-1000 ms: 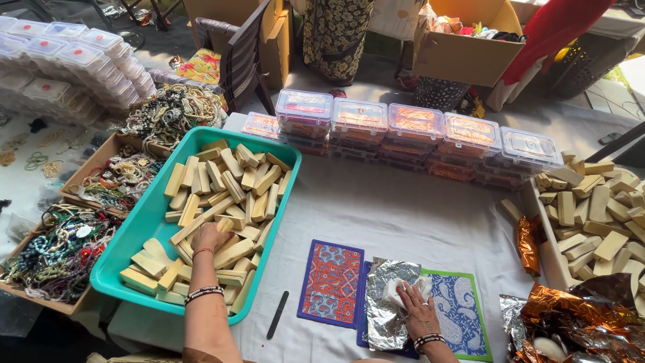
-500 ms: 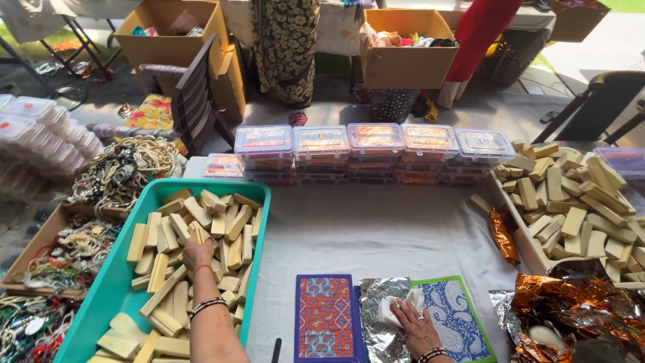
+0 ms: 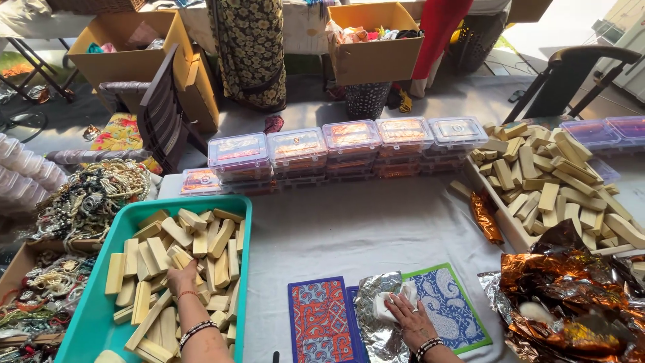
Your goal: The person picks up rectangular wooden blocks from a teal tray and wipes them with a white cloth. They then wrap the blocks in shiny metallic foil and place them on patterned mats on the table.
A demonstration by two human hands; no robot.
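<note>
Your left hand (image 3: 180, 281) lies palm down in the teal tray (image 3: 94, 269) at the surface's near left edge, fingers curled over the pale yellow bars (image 3: 195, 245) piled there; whether it has closed on one you cannot tell from this view. Your right hand (image 3: 411, 321) lies flat, fingers spread, pressing a white piece (image 3: 384, 304) onto a sheet of silver foil (image 3: 373, 323) at the near edge of the surface. The foil overlaps two patterned cards: a blue-and-orange card (image 3: 317, 321) on its left, a blue-and-white card with a green border (image 3: 447, 302) on its right. Crumpled copper foil (image 3: 571, 296) sits at the near right corner. A second heap of pale bars (image 3: 551, 181) fills a tray along the right edge. A row of lidded clear boxes (image 3: 349, 144) lines the far edge. Beaded jewellery (image 3: 87, 198) lies left of the teal tray.
</note>
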